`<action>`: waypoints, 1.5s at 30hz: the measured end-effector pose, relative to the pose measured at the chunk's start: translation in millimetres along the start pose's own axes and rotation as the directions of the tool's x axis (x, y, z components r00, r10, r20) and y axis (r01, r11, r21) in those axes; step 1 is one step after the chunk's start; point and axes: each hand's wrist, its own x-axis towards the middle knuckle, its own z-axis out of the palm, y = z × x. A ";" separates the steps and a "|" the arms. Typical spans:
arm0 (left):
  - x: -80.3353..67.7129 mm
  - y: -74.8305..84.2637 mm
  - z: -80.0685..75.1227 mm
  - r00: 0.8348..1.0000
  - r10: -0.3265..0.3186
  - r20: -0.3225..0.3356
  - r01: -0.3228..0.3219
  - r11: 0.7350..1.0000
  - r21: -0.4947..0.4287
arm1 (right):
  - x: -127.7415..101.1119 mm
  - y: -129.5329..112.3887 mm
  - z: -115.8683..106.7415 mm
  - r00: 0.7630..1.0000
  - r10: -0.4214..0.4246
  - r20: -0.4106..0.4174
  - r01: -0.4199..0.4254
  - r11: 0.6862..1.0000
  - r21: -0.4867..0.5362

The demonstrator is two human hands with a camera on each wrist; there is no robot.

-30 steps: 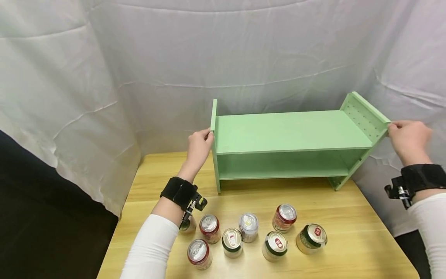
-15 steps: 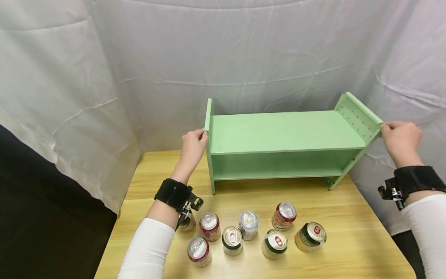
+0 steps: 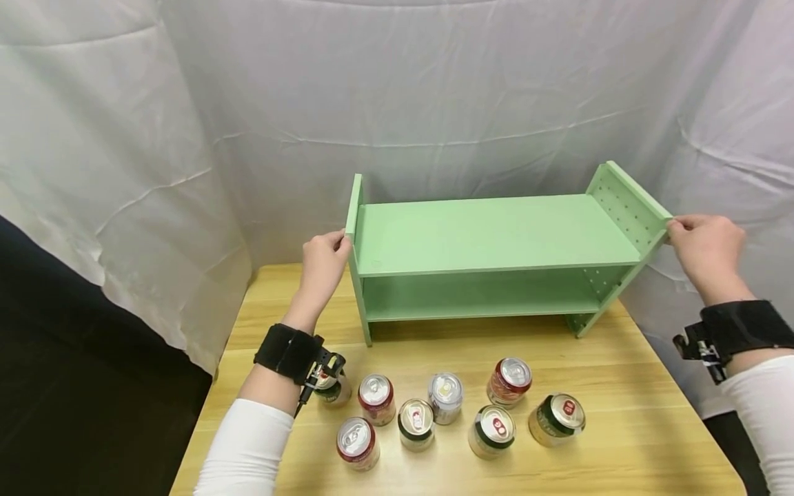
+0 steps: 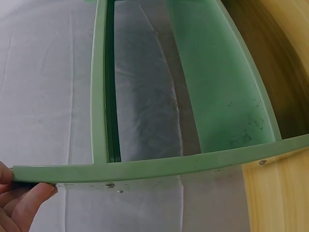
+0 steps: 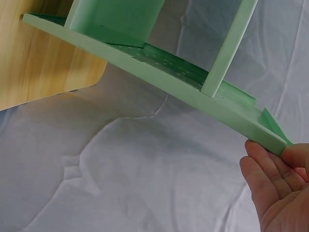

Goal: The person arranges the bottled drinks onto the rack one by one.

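Note:
A green two-tier shelf (image 3: 496, 234) stands toward the back of the wooden table, its side panels rising above the upper board. My left hand (image 3: 324, 265) pinches the top front corner of its left panel between thumb and fingers. At the other end, my right hand (image 3: 707, 251) pinches the top front corner of the right panel. In the left wrist view, the left fingers (image 4: 34, 200) wrap the panel's end. The right wrist view has the thumb above and the fingers (image 5: 263, 169) beneath the right panel's edge.
Several drink cans stand in front of the shelf, among them a silver can (image 3: 445, 397), a red can (image 3: 510, 382) and a green-and-gold can (image 3: 556, 420). One can (image 3: 333, 390) is partly behind my left wrist. White cloth (image 3: 434, 83) hangs behind and beside the wooden table (image 3: 620, 386).
The shelf has shifted a little to the left in the head view, with both hands still gripping its side panels. The cans stay almost in place.

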 end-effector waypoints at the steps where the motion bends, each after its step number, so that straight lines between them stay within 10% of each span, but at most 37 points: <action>1: 0.0 -0.1 -1.6 1.000 -0.005 0.005 0.005 1.000 0.001 | -0.6 -0.6 0.1 1.000 -0.005 0.003 0.005 1.000 0.000; 45: 3.4 -9.5 -19.4 0.995 -0.057 0.084 0.054 0.998 0.035 | 5.1 -12.2 4.9 0.996 -0.012 0.085 0.008 0.999 0.044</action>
